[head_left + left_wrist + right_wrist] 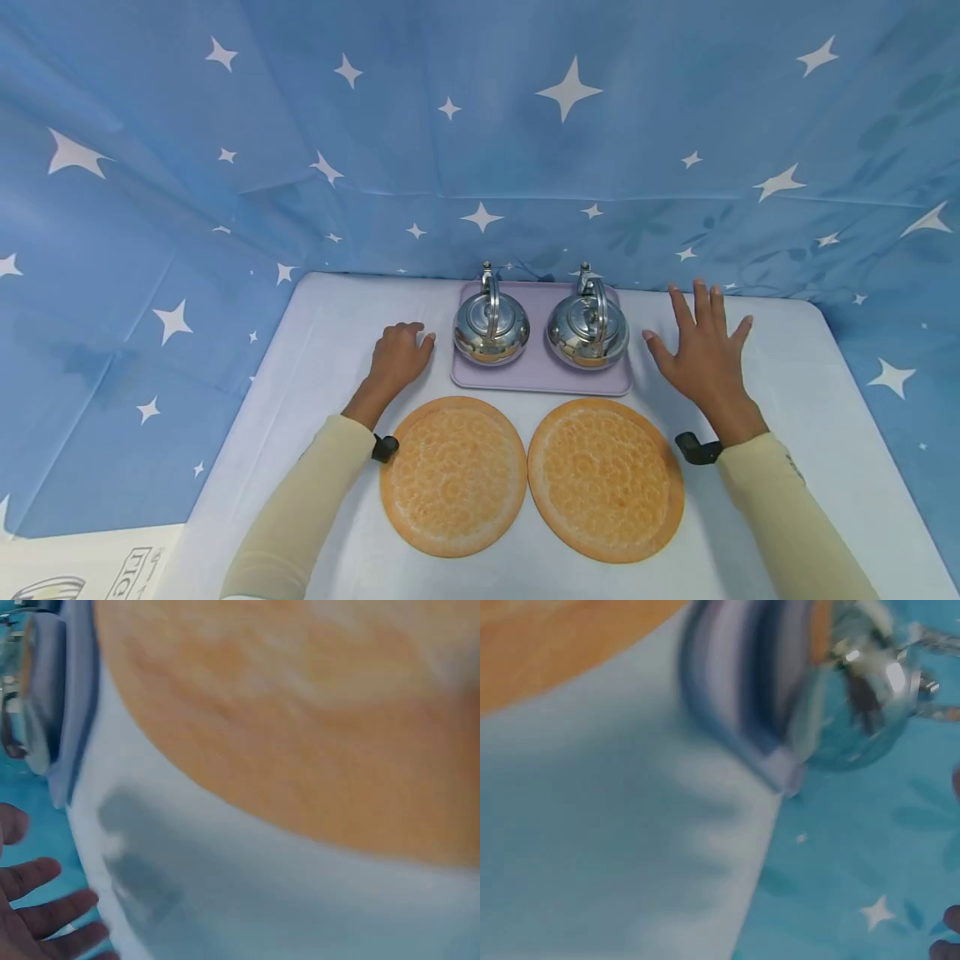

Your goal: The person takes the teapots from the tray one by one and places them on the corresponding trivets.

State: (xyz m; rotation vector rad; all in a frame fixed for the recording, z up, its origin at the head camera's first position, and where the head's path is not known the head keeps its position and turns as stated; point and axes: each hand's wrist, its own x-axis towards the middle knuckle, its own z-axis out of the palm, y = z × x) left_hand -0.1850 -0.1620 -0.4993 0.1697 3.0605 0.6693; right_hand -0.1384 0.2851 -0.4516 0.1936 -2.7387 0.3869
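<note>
Two shiny metal kettles, the left one and the right one, stand side by side on a pale purple tray. Their handles are upright, spouts toward the back. My left hand is beside the tray's left side, holding nothing; its fingers show spread in the left wrist view. To the right of the tray my right hand has its fingers fanned out, apart from the right kettle. Only a few fingertips of it show in the blurred right wrist view.
Two round mats with a bread-like print, the left mat and the right mat, lie in front of the tray, edges meeting. Blue star-patterned cloth hangs behind the white table. A printed sheet is at the lower left.
</note>
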